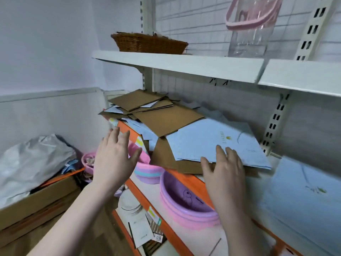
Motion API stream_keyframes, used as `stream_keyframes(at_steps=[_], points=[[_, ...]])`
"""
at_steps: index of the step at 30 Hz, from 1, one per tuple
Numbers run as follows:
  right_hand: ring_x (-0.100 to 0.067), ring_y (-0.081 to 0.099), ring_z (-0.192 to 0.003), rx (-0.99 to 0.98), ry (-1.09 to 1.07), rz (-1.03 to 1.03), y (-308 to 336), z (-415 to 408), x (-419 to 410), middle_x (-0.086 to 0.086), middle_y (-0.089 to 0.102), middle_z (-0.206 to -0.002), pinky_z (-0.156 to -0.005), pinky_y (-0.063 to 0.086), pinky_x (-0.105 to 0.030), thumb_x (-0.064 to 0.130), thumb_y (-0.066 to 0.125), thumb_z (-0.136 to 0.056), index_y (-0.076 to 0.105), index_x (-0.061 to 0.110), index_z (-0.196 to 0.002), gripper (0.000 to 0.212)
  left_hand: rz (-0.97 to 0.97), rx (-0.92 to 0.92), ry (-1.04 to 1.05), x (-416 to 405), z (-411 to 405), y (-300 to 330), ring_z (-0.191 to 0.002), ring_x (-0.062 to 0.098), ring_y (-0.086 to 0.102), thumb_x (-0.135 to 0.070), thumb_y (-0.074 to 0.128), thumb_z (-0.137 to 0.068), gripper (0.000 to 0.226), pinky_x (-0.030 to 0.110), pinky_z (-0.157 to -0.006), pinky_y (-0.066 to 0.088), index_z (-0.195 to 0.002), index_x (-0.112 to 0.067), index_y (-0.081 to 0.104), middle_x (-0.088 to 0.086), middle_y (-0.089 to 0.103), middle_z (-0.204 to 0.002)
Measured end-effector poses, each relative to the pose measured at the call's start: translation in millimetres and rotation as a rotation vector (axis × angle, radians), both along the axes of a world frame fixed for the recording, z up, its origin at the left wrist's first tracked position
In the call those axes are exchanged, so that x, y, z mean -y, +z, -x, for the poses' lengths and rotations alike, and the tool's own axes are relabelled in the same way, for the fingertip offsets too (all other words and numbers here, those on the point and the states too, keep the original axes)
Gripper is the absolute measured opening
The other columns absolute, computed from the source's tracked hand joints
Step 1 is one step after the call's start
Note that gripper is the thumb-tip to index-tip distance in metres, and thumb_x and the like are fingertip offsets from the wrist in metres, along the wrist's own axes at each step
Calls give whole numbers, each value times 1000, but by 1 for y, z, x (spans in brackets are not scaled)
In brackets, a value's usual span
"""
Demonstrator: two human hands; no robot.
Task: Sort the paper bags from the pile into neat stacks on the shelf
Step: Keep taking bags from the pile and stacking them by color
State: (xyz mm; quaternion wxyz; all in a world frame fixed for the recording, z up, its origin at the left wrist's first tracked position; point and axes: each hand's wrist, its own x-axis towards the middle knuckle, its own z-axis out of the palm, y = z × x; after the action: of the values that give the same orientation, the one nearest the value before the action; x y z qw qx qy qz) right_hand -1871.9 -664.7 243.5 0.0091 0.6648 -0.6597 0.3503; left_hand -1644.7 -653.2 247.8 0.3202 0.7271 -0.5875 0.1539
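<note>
A messy pile of flat brown paper bags (167, 120) and light blue paper bags lies on the middle shelf with the orange front edge (191, 182). On top at the front sits a large light blue bag (212, 143) with a gold logo. My right hand (224, 169) is at its near edge, fingertips touching the blue bag, fingers straight. My left hand (115, 156) hovers in the air left of the pile, fingers spread, holding nothing. Another stack of light blue bags (302, 196) lies on the shelf at the right.
A white upper shelf (184, 63) carries a wicker basket (149, 42) and a clear bag with pink handles (252, 24). Pink and purple plastic basins (184, 204) sit on the lower shelf. A cardboard box (36, 198) with a silver bag stands at the left.
</note>
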Motion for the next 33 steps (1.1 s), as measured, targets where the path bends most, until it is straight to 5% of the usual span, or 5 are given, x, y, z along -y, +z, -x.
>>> stream_keyframes(at_steps=[6, 14, 19, 24, 33], points=[[-26, 23, -139, -36, 47, -23, 27, -67, 76, -14, 32, -149, -111, 16, -32, 41, 45, -95, 35, 10, -143, 58, 17, -44, 16, 84, -67, 15, -127, 44, 41, -27, 69, -82, 54, 52, -100, 35, -127, 1, 54, 29, 45, -135], [-25, 26, -138, -184, -56, -44, 32, -139, 136, -11, 30, -150, -111, 24, -34, 45, 39, -95, 29, 15, -146, 60, -14, -152, -67, 187, -138, 18, -139, 33, 25, -39, 58, -89, 58, 43, -111, 24, -135, -6, 46, 21, 33, -147], [-44, 57, -102, -168, -232, 175, 19, -194, 175, -28, 59, -107, -85, 51, -52, 31, 63, -86, 60, -4, -111, 44, -33, -151, -222, 261, -185, 23, -137, 35, 27, -38, 56, -90, 59, 41, -114, 19, -138, -7, 43, 21, 31, -148], [-48, 58, -97, -153, -435, 178, 8, -263, 205, -34, 60, -104, -84, 51, -53, 25, 73, -79, 61, -10, -106, 46, -117, -40, -432, 328, -247, 21, -135, 39, 29, -40, 56, -89, 60, 45, -113, 22, -137, -5, 44, 26, 34, -145], [-42, 62, -87, -130, -562, 64, 9, -353, 252, -27, 64, -91, -76, 54, -45, 37, 54, -77, 66, -6, -101, 50, -281, 22, -615, 421, -305, 29, -133, 39, 31, -47, 49, -91, 60, 50, -110, 27, -136, -8, 39, 22, 36, -144]])
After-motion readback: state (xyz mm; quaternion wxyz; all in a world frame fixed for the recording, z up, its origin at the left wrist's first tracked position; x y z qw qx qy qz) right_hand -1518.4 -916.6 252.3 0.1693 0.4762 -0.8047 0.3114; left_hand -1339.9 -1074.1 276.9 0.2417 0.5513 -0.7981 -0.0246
